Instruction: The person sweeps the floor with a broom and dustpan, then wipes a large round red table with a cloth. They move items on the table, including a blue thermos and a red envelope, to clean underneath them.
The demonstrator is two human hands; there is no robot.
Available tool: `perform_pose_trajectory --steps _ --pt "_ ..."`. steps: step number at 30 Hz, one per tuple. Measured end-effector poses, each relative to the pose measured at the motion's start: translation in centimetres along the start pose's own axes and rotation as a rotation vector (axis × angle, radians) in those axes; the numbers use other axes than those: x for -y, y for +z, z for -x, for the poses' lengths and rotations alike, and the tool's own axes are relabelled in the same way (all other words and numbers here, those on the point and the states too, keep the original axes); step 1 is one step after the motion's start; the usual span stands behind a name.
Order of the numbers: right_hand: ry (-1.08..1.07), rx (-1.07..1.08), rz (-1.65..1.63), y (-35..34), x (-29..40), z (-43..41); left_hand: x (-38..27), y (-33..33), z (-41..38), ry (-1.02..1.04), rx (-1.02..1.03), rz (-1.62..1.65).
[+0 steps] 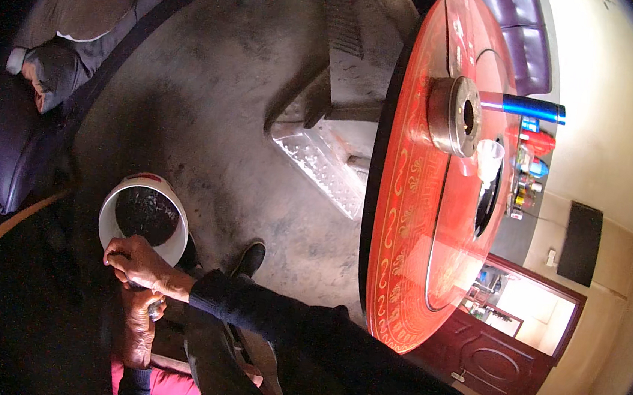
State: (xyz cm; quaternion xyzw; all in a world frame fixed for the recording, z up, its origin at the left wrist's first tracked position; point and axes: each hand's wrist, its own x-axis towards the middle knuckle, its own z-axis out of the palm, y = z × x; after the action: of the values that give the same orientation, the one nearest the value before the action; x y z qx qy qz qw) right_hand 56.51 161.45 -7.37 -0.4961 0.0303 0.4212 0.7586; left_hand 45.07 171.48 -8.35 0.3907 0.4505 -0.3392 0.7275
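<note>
A white bucket (110, 219) on the left holds dark contents, with its mouth facing me. My right hand (141, 264), in a dark knitted cuff, is closed in a fist over the bucket's near rim. Just below it, my left hand (142, 302) is also closed. Between and out of the two fists shows a grey, wet-looking crumpled item (157, 310), probably a cloth; the fingers hide most of it. Part of my dark shoe (252, 258) shows on the floor to the right of the bucket.
A round red patterned table (402, 244) bears a metal canister (456, 116), a blue cylinder (533, 109) and a clear plastic cup (489, 159). Beneath it is a metal base (325, 167). A seated person (96, 3) is beside a purple sofa (11, 142). A pink cushion (175, 391) lies low.
</note>
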Motion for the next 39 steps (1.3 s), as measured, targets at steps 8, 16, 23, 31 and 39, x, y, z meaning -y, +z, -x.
perform_pose_trajectory --steps 8,16,23,31,39 --pt "-0.157 -0.241 0.140 0.7 -6.1 -2.2 5.2 -5.3 -6.6 0.379 -0.260 -0.328" --pt "-0.173 -0.422 0.722 1.8 -6.7 -2.5 10.2 -9.6 -8.9 0.788 -0.488 -0.604" --pt "0.013 -0.496 0.226 2.9 -6.0 -2.1 7.6 -7.3 -5.9 0.770 -0.546 -0.627" --pt "0.083 -0.605 0.252 3.4 -1.0 2.5 4.0 -7.0 -4.7 0.658 -0.584 -1.264" --pt "-0.112 -0.563 0.385 4.7 4.9 9.3 -1.3 0.7 3.9 0.839 -0.693 -1.019"
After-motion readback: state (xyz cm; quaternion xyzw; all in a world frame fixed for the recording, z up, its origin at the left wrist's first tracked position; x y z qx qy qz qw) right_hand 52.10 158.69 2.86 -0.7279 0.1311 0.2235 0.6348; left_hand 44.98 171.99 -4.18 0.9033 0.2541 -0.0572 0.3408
